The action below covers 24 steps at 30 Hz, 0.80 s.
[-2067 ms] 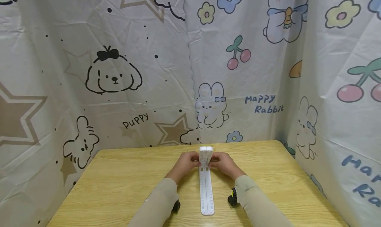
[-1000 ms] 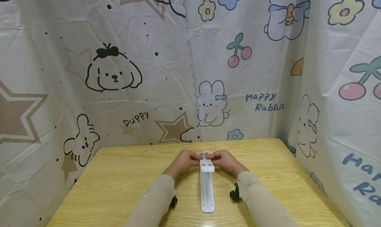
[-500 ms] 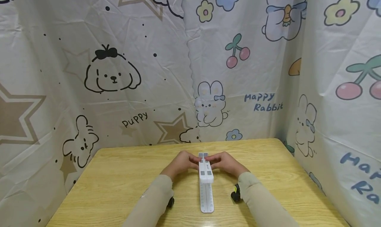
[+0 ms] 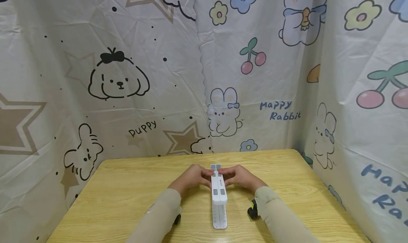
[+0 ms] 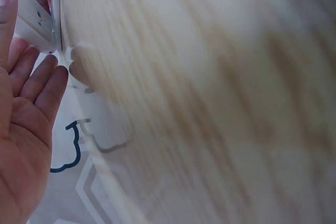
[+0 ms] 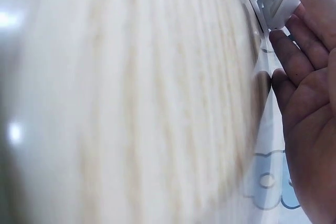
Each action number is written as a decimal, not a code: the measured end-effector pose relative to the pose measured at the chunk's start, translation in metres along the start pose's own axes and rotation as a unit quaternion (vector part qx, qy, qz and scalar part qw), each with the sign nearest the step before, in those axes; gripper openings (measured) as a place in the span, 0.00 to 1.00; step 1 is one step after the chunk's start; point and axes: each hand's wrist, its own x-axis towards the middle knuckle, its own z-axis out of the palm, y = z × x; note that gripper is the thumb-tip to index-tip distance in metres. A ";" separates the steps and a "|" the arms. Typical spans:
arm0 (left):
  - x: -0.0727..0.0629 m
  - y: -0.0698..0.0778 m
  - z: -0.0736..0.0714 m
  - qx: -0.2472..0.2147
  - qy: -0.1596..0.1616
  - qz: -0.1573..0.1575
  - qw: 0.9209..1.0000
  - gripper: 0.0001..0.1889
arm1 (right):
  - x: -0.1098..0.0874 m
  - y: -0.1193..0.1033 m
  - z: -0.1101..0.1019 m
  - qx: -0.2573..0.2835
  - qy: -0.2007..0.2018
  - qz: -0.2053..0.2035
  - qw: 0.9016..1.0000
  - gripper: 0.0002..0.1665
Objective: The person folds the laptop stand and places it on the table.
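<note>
A white folding laptop stand [image 4: 219,186] lies lengthwise near the middle of the table, seen in the head view. Its upper bar, with grey pads, slants toward me above the long base bar [image 4: 219,216]. At the far end, my left hand [image 4: 194,176] holds the stand's left side between thumb and fingers. From the opposite side my right hand [image 4: 243,176] holds it likewise. Both wrist views catch only a white corner of the stand beside the fingers; the rest of it is out of frame there.
The wooden table [image 4: 134,200] is pale yellow. Its back edge meets a printed cloth curtain [image 4: 178,76], which also hangs along both sides. A small black wrist device [image 4: 253,210] sits at the right sleeve.
The stand's upper bar has swung from upright down toward me, and now sits lower over the base. Both hands have stayed at the far end, with their grip slightly shifted.
</note>
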 end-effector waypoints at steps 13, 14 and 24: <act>-0.003 0.005 0.003 0.014 -0.009 -0.001 1.000 0.30 | -0.007 -0.006 0.001 -0.038 -0.018 -0.012 0.999 0.41; -0.004 0.004 0.003 0.015 -0.009 -0.003 1.000 0.31 | -0.008 -0.007 0.001 -0.039 -0.018 -0.012 0.999 0.41; -0.009 0.005 0.010 0.041 -0.009 0.002 0.999 0.31 | -0.015 -0.009 0.009 -0.030 -0.011 -0.003 0.999 0.46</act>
